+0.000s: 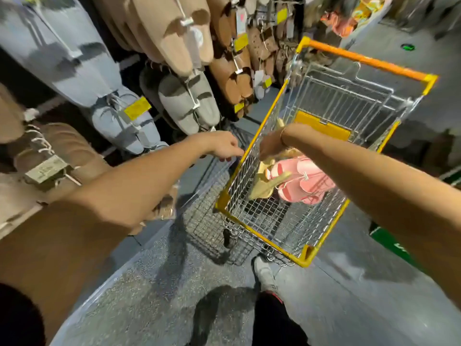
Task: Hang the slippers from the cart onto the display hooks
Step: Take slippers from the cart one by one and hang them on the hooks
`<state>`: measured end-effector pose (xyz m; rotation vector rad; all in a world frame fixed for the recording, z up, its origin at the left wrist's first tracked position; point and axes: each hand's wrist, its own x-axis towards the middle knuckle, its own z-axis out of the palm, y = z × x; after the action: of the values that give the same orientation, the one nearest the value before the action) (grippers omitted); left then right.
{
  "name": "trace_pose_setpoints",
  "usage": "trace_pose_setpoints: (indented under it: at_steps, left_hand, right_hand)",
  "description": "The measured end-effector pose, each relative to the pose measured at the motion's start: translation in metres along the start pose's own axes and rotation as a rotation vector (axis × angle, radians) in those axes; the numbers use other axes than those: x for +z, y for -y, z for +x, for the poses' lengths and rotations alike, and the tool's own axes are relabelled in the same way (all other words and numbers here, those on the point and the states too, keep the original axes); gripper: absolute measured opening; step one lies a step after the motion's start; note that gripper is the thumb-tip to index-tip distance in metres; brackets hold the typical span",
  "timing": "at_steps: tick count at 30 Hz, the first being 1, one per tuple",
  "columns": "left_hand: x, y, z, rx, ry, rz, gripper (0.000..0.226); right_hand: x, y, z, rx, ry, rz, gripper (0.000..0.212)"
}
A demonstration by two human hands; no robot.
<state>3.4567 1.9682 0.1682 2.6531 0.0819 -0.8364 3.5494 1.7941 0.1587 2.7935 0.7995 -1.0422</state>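
Head view: my right grip [270, 148] pinches yellow slippers [268, 181] inside cart [282, 243], pink slippers [305, 182] at 3 o'clock; left grip [224, 147] loosely curled, empty.

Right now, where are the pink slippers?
The pink slippers lie inside the wire cart, right of centre in the head view, beside the yellow slippers and below the right hand.

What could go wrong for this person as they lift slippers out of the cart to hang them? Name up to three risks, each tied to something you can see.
1. The right hand seems to hold the blurred yellow slippers loosely; they might drop or snag on the cart wire.
2. The left hand at the cart's rim could nudge the wheeled cart away.
3. The pink slippers lie alongside and may get dragged out.
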Motion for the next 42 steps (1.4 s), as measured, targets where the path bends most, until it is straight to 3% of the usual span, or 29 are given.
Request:
trace_pose_setpoints:
  at_steps: [2,5,6,8,10,13,17,20,22,24,29,36,39,42]
  left_hand:
    - [0.017,-0.037,0.029,0.06,0.054,0.04,0.045]
    - [0.047,-0.072,0.078,0.113,0.092,0.079,0.04]
    - [0.059,-0.08,0.092,0.106,0.118,0.084,0.041]
    - [0.085,-0.091,0.122,0.111,0.178,0.074,0.045]
    - [0.109,-0.097,0.149,0.105,0.231,0.052,0.041]
    - [0.136,-0.098,0.181,0.034,0.283,0.02,0.037]
    - [0.164,-0.082,0.226,-0.085,0.275,-0.038,0.041]
    - [0.179,-0.067,0.256,-0.174,0.156,-0.14,0.091]
    - [0.19,-0.057,0.273,-0.253,0.077,-0.224,0.064]
    - [0.198,-0.045,0.288,-0.328,0.016,-0.253,0.039]
    - [0.223,-0.012,0.319,-0.381,-0.022,-0.311,0.028]
    - [0.242,0.004,0.333,-0.499,-0.037,-0.433,0.024]
    - [0.251,0.008,0.332,-0.535,0.012,-0.473,0.027]
    - [0.255,0.008,0.325,-0.585,0.085,-0.523,0.041]
  right_hand:
    - [0.034,-0.055,0.055,-0.001,0.165,-0.214,0.081]
    - [0.071,-0.13,0.09,0.157,0.242,-0.143,0.086]
    - [0.084,-0.141,0.089,0.18,0.19,-0.123,0.092]
    - [0.094,-0.148,0.068,0.2,0.162,-0.063,0.079]
    - [0.129,-0.191,0.118,0.233,0.228,0.001,0.06]
    - [0.159,-0.216,0.14,0.311,0.224,0.106,0.069]
    - [0.142,-0.194,0.117,0.195,0.256,0.209,0.048]
    - [0.155,-0.197,0.146,0.184,0.221,0.444,0.051]
    - [0.165,-0.199,0.17,0.25,0.167,0.649,0.066]
    - [0.166,-0.194,0.181,0.286,0.116,0.874,0.063]
    - [0.176,-0.189,0.211,0.345,0.14,1.147,0.035]
    - [0.195,-0.189,0.222,0.341,0.302,0.951,0.013]
    - [0.207,-0.199,0.226,0.375,0.356,1.052,0.038]
    - [0.213,-0.203,0.221,0.362,0.452,1.099,0.039]
